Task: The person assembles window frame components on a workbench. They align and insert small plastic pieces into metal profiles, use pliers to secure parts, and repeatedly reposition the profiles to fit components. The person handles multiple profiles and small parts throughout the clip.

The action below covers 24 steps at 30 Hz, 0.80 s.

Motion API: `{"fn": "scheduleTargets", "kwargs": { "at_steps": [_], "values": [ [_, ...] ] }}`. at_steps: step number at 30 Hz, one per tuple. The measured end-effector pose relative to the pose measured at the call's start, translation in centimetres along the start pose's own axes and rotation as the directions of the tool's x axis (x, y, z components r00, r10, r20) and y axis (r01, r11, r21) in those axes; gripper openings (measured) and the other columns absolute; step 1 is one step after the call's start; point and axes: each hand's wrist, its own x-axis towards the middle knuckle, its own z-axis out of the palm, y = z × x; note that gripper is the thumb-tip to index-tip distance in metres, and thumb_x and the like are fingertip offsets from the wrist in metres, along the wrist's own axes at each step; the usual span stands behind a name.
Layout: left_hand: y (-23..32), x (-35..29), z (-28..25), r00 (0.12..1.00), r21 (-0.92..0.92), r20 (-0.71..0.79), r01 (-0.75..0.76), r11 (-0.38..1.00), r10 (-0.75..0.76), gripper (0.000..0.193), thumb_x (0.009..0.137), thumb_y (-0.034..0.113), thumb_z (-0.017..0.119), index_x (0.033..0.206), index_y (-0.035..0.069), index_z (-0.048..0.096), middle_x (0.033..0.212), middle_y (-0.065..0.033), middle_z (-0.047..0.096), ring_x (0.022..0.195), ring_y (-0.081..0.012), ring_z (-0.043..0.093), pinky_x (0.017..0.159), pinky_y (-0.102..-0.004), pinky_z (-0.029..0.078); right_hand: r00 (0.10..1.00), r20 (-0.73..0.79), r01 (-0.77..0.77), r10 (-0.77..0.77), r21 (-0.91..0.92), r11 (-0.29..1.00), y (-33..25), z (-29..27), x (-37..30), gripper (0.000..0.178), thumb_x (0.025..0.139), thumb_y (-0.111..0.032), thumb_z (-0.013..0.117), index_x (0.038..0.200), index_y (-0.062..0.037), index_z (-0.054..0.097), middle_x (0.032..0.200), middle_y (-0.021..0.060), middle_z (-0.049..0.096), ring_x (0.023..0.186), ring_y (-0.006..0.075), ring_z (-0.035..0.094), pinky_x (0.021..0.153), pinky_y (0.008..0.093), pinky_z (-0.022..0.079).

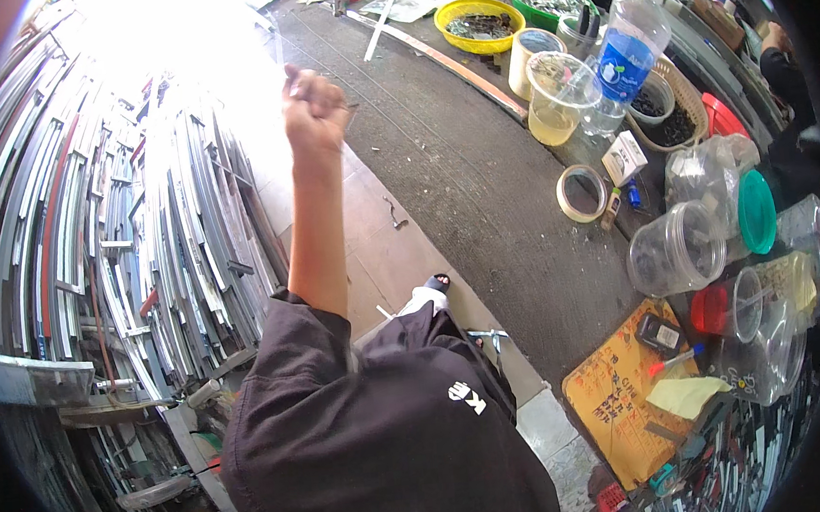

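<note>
Black shirt [375, 446] fills the lower middle, hiding most of the legs. From its sleeve the left forearm [317, 233] rises to the left hand [315, 107], upper middle, fingers curled together in a loose fist; glare obscures whether they pinch anything. The right hand is out of sight, its fingers impossible to tell. Lower right, pale paper [686, 394] covers part of a yellow board [614, 365]. Tiled floor [373, 258] makes a narrow strip between metal profiles [148, 263] crowding the left and the slanting edge of the dark worktop [481, 186], the left hand's nearest things. Mid-frame, the worktop offers room across to a tape roll [572, 212] and a clear jar [668, 254]. Upper right, a large bottle [637, 54] partly hides a basket [694, 98]. Farther up sit a yellow bowl [486, 48] and a white strip [382, 21]. Another person's hand [776, 38] shows dimly at the right rim; upper left, whiteness swallows the profiles' far ends.
</note>
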Motion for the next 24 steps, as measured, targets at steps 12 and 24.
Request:
{"fn": "scheduleTargets", "kwargs": {
  "at_steps": [12, 24],
  "values": [
    [-5.5, 0.7, -0.2, 0.981, 0.067, 0.140, 0.130, 0.989, -0.138, 0.036, 0.110, 0.023, 0.036, 0.077, 0.012, 0.048, 0.058, 0.0026, 0.041, 0.040, -0.0077, 0.027, 0.037, -0.0248, 0.020, 0.993, 0.034, 0.108, -0.112, 0.099, 0.989, -2.7, -2.2, 0.3, 0.031, 0.103, -0.026, 0.050, 0.097, -0.0007, 0.066, 0.074, 0.0039, 0.060, 0.062, 0.0198, 0.054, 0.057, 0.0345, 0.046],
    [-18.9, -0.1, -4.3, 0.988, 0.594, -0.105, 0.153, 0.790, -0.112, 0.041, 0.113, 0.040, 0.025, 0.089, 0.014, 0.045, 0.064, 0.0016, 0.038, 0.048, -0.0105, 0.023, 0.043, -0.0276, 0.019, 0.977, -0.098, 0.201, -0.189, 0.140, 0.970, -6.1, -7.3, -2.7, 0.030, 0.103, -0.023, 0.049, 0.096, 0.0007, 0.066, 0.069, 0.0038, 0.055, 0.056, 0.0187, 0.049, 0.054, 0.0338, 0.043]
  ]
}}
